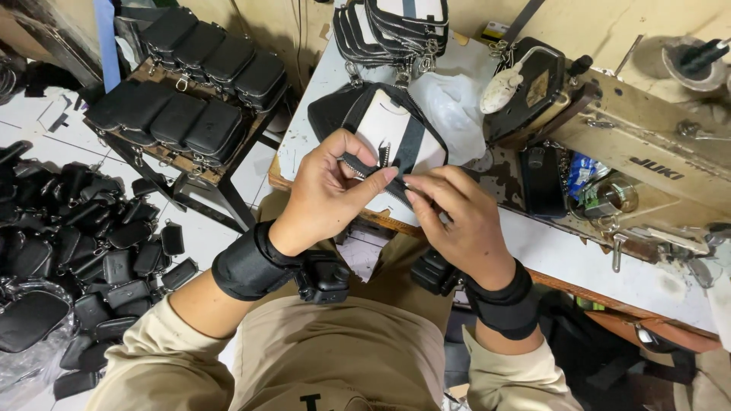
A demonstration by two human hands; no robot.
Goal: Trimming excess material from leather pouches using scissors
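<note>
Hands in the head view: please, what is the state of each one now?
Left hand: closed, pinching the zipper edge of the black-and-white pouch.
Right hand: closed, fingertips pinching the same zipper edge.

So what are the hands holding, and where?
Both hands, left hand and right hand, pinch the black-and-white pouch along its near zipper edge with their fingers.

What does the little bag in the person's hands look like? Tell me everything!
The small pouch has a white front panel with a black strap down its middle and black trim around a rounded top. It looks like fabric or faux leather. It lies on the white worktable, tilted toward the person. The left hand and right hand pinch its black zipper edge at the near side, fingers almost meeting.
</note>
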